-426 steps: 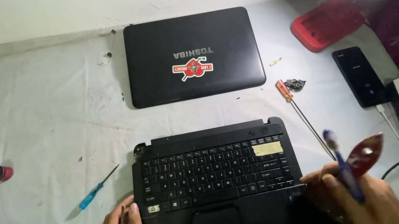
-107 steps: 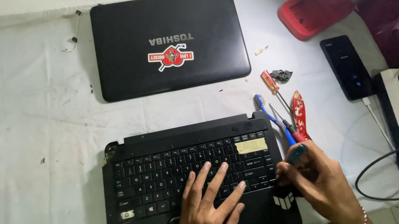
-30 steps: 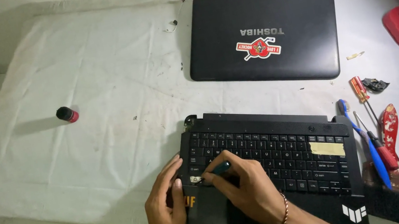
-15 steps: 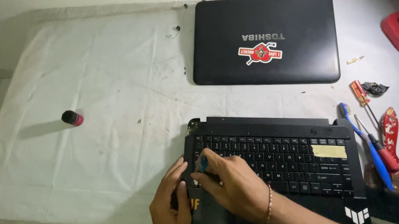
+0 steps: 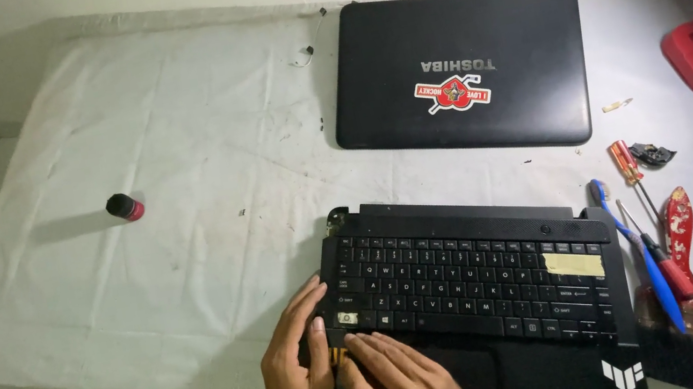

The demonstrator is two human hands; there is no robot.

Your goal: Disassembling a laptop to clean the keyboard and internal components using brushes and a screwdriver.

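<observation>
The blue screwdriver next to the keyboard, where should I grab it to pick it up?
Probably by the blue handle of the blue screwdriver, coming from above. It lies flat on the white cloth with its tip pointing away, squeezed between the laptop base and a red-handled tool, so pinch it from the top.

The black laptop base (image 5: 478, 295) lies flat in front of you on the white cloth (image 5: 140, 259), keyboard up, its screen removed. A yellowish strip of tape covers some keys at its right. Its near left corner, bearing a small yellow sticker, lies partly hidden under your fingers.
</observation>
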